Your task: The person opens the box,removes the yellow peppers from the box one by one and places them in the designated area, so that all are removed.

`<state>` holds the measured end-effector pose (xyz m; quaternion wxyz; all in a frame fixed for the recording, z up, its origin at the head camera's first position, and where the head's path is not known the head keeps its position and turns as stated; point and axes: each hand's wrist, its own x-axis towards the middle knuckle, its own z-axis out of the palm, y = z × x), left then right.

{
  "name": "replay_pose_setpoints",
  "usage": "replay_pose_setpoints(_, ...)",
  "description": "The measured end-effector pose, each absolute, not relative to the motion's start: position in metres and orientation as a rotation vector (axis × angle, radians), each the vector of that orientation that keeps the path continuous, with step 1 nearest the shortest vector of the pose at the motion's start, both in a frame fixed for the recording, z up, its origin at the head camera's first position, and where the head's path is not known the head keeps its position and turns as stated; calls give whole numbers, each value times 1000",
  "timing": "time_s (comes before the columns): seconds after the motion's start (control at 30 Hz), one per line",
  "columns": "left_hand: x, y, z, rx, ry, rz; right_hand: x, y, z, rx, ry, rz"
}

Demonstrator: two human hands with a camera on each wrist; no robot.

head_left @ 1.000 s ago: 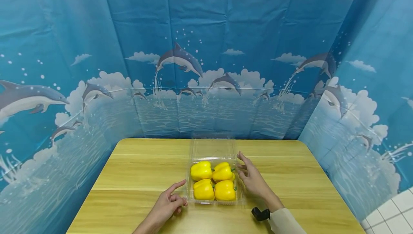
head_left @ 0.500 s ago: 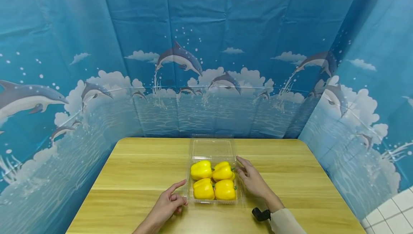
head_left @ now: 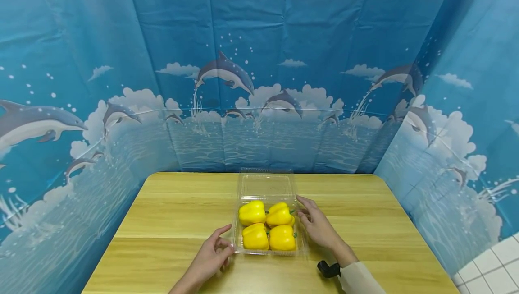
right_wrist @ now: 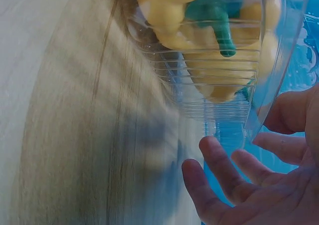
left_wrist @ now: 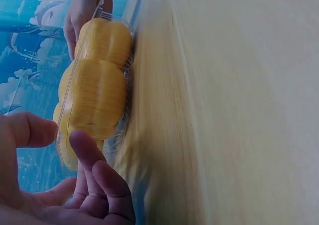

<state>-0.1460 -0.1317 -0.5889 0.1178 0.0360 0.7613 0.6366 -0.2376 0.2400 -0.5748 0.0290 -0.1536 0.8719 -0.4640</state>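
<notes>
We log the box [head_left: 263, 253] on the table [head_left: 162, 222], lid [head_left: 266, 186] open behind, yellow peppers [head_left: 255, 236] inside. Left hand [head_left: 208, 258] half-curled at the near-left corner; pinch or touch, we cannot tell. Right hand [head_left: 320, 226] open at the right wall. Uneven lifting could tip peppers out. We cannot see beneath them.

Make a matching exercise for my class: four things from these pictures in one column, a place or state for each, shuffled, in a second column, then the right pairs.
Things
1. yellow bell peppers
2. clear plastic lid
3. pale wood-grain table
4. blue dolphin-print curtain

Places and states
A. underneath the rectangular clear plastic base
B. inside that base
C. hanging as a backdrop
D. open, on the base's far side

Pairs: 1-B; 2-D; 3-A; 4-C
</notes>
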Motion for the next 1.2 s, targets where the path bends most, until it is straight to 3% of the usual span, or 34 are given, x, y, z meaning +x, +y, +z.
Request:
replay_pose_setpoints(0.83, -159, -119, -592, 224, 2752, 1442, -231, 240, -573, -541, 2881, -1226)
replay_pose_setpoints(1.2, -175, -116, -590, 409, 2942, 1129, -222, 236, -568, -673, 3012, -1043)
